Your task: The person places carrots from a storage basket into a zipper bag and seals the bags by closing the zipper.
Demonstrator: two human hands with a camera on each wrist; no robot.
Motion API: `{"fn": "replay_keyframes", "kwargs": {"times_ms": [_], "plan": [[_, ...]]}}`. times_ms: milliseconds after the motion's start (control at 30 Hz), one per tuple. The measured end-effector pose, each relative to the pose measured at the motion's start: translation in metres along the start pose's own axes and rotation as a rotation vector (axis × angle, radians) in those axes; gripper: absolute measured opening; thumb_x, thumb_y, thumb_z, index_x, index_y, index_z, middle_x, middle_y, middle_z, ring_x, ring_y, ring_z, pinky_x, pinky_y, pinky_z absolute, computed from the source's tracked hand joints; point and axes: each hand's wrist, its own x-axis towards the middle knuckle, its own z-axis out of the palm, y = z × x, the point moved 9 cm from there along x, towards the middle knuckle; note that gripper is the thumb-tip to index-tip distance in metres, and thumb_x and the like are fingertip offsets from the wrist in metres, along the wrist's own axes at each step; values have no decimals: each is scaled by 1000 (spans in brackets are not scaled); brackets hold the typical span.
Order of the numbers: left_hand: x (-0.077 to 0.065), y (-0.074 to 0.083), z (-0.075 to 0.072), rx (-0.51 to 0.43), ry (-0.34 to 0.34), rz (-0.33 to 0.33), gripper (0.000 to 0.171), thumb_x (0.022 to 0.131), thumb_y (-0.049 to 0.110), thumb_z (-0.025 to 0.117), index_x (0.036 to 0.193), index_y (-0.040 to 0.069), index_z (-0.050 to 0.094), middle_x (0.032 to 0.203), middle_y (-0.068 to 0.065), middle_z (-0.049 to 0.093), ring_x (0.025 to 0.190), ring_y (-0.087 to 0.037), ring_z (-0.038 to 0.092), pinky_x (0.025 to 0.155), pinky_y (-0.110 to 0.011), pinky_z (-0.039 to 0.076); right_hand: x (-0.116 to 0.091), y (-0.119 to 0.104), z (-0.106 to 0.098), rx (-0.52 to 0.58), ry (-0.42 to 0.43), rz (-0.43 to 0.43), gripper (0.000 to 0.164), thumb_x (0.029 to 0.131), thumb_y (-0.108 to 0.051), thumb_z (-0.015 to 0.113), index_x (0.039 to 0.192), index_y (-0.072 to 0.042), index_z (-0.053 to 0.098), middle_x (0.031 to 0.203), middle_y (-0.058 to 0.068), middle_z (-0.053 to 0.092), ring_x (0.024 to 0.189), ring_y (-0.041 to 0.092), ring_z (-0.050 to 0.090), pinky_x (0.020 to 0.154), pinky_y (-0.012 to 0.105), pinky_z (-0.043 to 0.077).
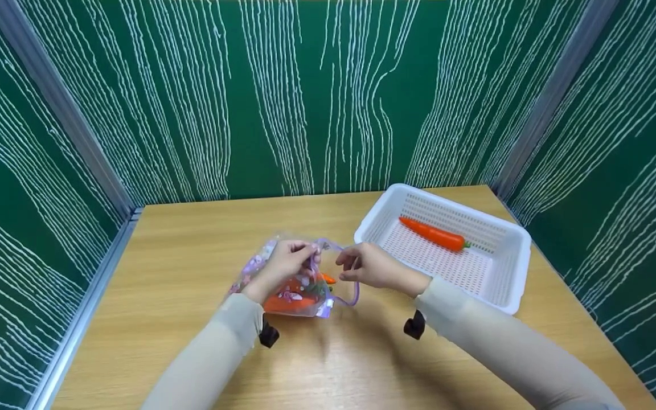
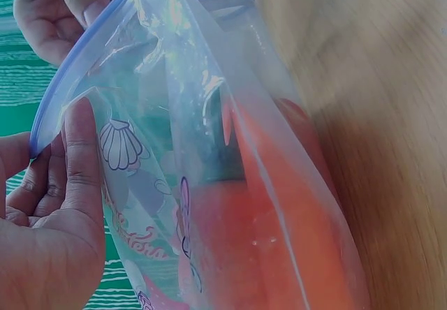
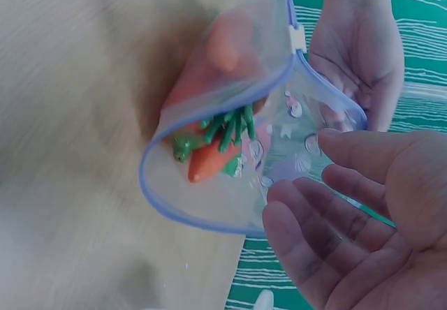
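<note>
A clear plastic zip bag (image 1: 299,304) with purple edging and printed shells stands on the table, its mouth spread toward the right. My left hand (image 1: 285,265) pinches the bag's upper rim between thumb and fingers, which the left wrist view shows closely. Inside lie orange carrots (image 3: 209,160) with green tops; their exact number is hard to tell through the film. My right hand (image 3: 363,233) is beside the bag's mouth, fingers loosely bent and thumb apart from them, nothing gripped. A white slider (image 3: 298,39) sits on the zip, near the left hand.
A white perforated basket (image 1: 519,267) stands at the right of the wooden table (image 1: 191,245), holding one orange carrot (image 1: 433,234) with a short green stem. Green walls with white streaks (image 1: 333,102) enclose the table at the back and sides.
</note>
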Motion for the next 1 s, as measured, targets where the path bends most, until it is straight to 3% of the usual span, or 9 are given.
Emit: {"fn": "replay_keyframes", "kwargs": {"times_ms": [233,633,1000], "plan": [[1,1,2,-21,-8,11,29,115,21,56,104,1,73,87,-2,68,70,-13,66,68,-24,61,-3,6,-12,7,9,31,19,98,-9,81,116,-3,78,98,10,79,82,16,70,77,31,64],[1,0,2,-62,2,24,28,115,16,54,100,4,75,87,-2,68,68,-11,66,64,-23,60,-6,10,-35,-32,51,-13,17,95,-5,81,110,3,79,93,12,78,74,14,64,67,22,56],[0,2,2,-26,-17,28,28,115,23,56,100,6,73,87,-4,69,69,-12,67,65,-23,60,-8,18,-53,-30,52,4,17,96,-5,80,112,1,79,97,13,79,80,21,70,76,33,65]]}}
